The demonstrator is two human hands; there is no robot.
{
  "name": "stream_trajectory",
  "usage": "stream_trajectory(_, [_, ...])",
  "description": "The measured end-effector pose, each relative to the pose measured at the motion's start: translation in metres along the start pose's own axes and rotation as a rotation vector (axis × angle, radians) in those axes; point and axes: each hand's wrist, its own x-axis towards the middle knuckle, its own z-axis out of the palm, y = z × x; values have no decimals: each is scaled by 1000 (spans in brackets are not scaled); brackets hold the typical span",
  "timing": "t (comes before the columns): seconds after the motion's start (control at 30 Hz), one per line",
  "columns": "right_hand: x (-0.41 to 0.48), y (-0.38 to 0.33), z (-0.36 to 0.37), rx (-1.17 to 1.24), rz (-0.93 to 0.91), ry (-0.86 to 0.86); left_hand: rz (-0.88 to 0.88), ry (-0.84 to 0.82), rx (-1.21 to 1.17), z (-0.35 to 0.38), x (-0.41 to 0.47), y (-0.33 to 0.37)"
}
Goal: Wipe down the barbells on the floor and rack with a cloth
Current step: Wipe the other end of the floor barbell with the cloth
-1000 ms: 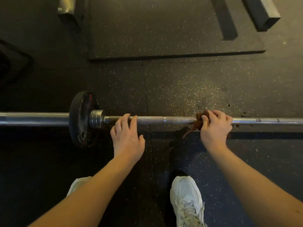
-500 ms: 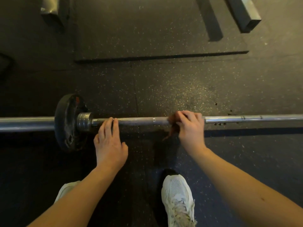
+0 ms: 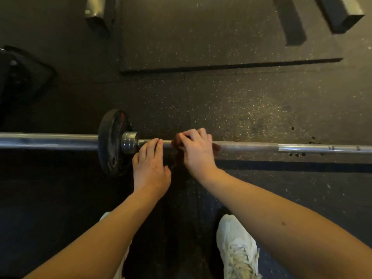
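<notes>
A steel barbell point(image 3: 251, 147) lies across the rubber floor, with one black plate point(image 3: 111, 142) and a collar point(image 3: 129, 144) on its left sleeve. My right hand point(image 3: 198, 151) grips a reddish-brown cloth point(image 3: 177, 140) wrapped around the shaft, a short way right of the collar. A corner of the cloth hangs below the bar. My left hand point(image 3: 150, 165) rests on the shaft right next to the collar, its fingers straight. The two hands are almost touching.
A raised black mat point(image 3: 201, 47) lies beyond the bar. Two dark beams point(image 3: 342, 15) stand at the far right and a metal post point(image 3: 94, 9) at the far left. A dark object point(image 3: 18, 77) sits at the left. My white shoe point(image 3: 237, 250) is below the bar.
My right hand has slid the cloth leftward along the shaft, toward the collar and my left hand. My left hand has stayed by the collar.
</notes>
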Motion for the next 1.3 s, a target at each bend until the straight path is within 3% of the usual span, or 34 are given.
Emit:
stream_trajectory(0.17, [-10, 33, -11, -52, -92, 27, 13, 17, -76, -2, 4, -2])
stream_trajectory(0.27, [-33, 72, -24, -68, 35, 115, 9, 17, -100, -5, 6, -1])
stream_trajectory(0.37, [-33, 63, -28, -1, 177, 99, 23, 15, -181, -10, 5, 4])
stream_trajectory(0.47, [-22, 23, -32, 266, 276, 48, 99, -63, -457, -14, -2, 15])
stream_trajectory(0.53, [-18, 0, -39, 589, 362, -55, 124, -107, -608, -16, -7, 20])
stream_trajectory(0.63, [-19, -17, -54, 1082, 511, -216, 88, -20, -672, -18, -12, 14])
stream_trajectory(0.7, [-18, -15, -62, 1202, 502, -331, 48, 35, -711, -21, -13, 8])
stream_trajectory(0.77, [-19, -6, -62, 1082, 435, -350, 24, 97, -692, -26, -12, 1])
stream_trajectory(0.9, [-29, 39, -55, 474, 400, -45, -2, 313, -422, -35, 5, -15])
stream_trajectory(1.0, [-48, 70, -49, 90, 357, -1, -21, 156, -150, -29, 17, -11])
stream_trajectory(1.1, [-67, 88, -39, 0, 356, 21, -3, 49, 177, -15, 28, -9])
stream_trajectory(1.17, [-75, 100, -38, -55, 323, 70, -8, 25, 249, -13, 34, -10])
stream_trajectory(1.3, [-73, 120, -36, -86, 243, 153, -10, 142, 21, -9, 26, -3])
